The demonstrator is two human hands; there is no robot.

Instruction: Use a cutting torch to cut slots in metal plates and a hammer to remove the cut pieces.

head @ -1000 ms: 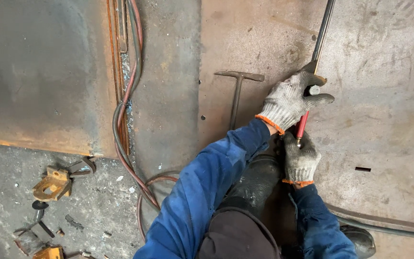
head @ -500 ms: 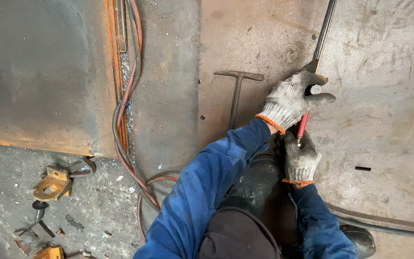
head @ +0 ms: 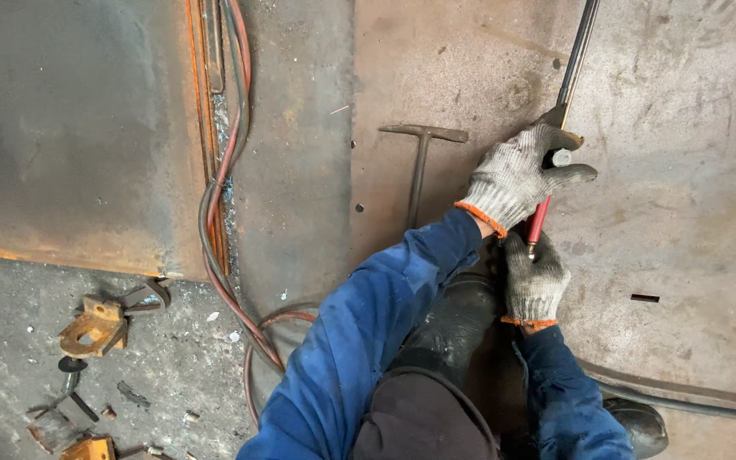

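Note:
Both my hands wear grey knit gloves with orange cuffs. My left hand (head: 514, 177) grips the middle of a long torch (head: 574, 64), a dark metal tube running up to the top edge over the rusty steel plate (head: 683, 170). My right hand (head: 535, 285) sits just below it and holds the torch's red lower end (head: 537, 218). Blue sleeves cover both arms, and my dark knee lies under them.
A T-shaped steel hammer (head: 420, 162) lies on the plate left of my hands. Red and dark hoses (head: 223, 179) run down the gap beside another steel plate (head: 70, 128). Rusty brackets (head: 91, 328) and scraps litter the concrete at lower left. My boot (head: 641, 426) is at lower right.

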